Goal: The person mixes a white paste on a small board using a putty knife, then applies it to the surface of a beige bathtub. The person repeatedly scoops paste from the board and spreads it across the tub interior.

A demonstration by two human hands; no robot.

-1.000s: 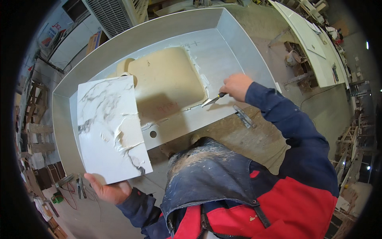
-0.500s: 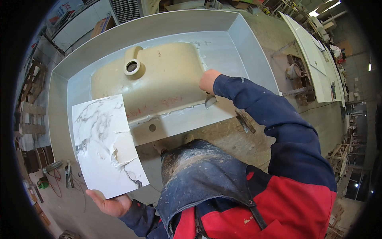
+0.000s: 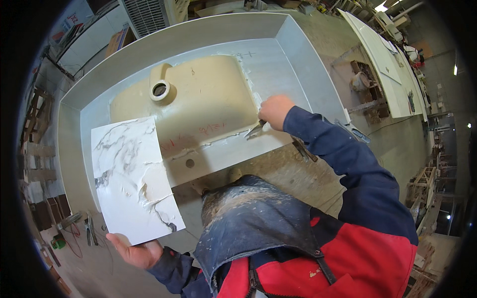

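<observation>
My left hand (image 3: 136,253) grips the lower edge of a white panel with grey marble veining (image 3: 131,179), thumb on top and fingers beneath. A smear of thick white paste (image 3: 148,191) lies on the panel. My right hand (image 3: 276,111) is closed round a small putty knife (image 3: 256,129), its blade pointing down-left at the seam by the basin's near right corner. The beige basin (image 3: 208,94) lies underside up, with a round drain opening (image 3: 160,90), inside a pale grey box-shaped frame (image 3: 298,64). White paste lines the basin's edge, and red marks show on its near side.
Clamps (image 3: 91,229) and a green object with a red cord (image 3: 58,242) lie at lower left. Another tool (image 3: 358,133) is by the frame's right corner. White slabs (image 3: 387,64) rest on stands at right; wooden pallets (image 3: 37,159) stand at left.
My right hand has moved slightly right and down, and the putty knife has turned and shows more plainly at the near seam. The panel in my left hand stays almost in place.
</observation>
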